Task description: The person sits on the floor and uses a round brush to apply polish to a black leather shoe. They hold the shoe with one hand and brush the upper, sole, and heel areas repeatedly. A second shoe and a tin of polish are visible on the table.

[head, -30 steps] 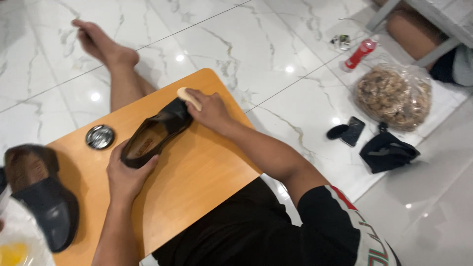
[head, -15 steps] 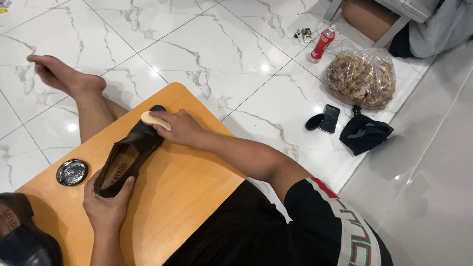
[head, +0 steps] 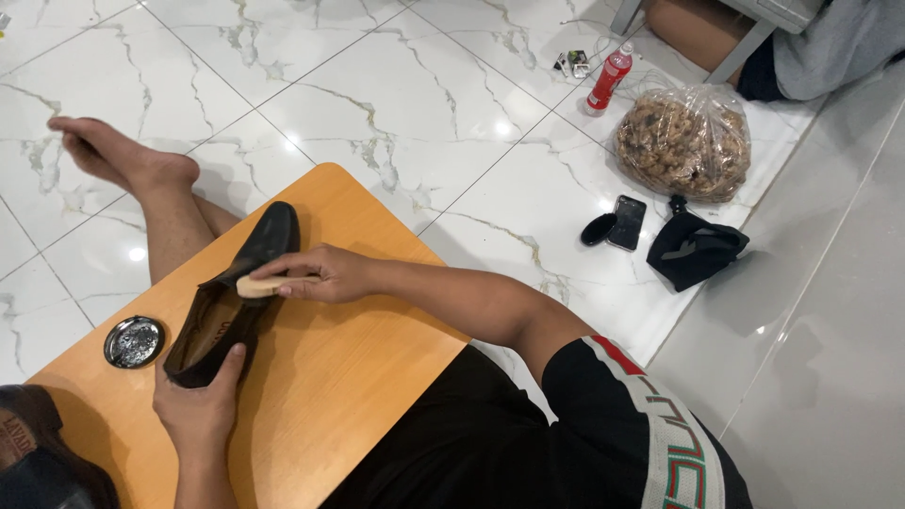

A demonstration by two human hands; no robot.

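A low orange-brown wooden table sits on a white marble-tile floor, and the person works seated behind it. Nearest, the left hand grips the heel end of a black loafer, fingers closed around its back edge to pin it to the tabletop. The right hand has its fingers curled tight around a pale brush, pressed against the shoe's side near the opening. Brushing well here likely means short, even strokes along the leather while the heel stays firmly braced. A small round open tin lies just beside the shoe. Farther off sit a phone, a clear bag of nuts and a red bottle.
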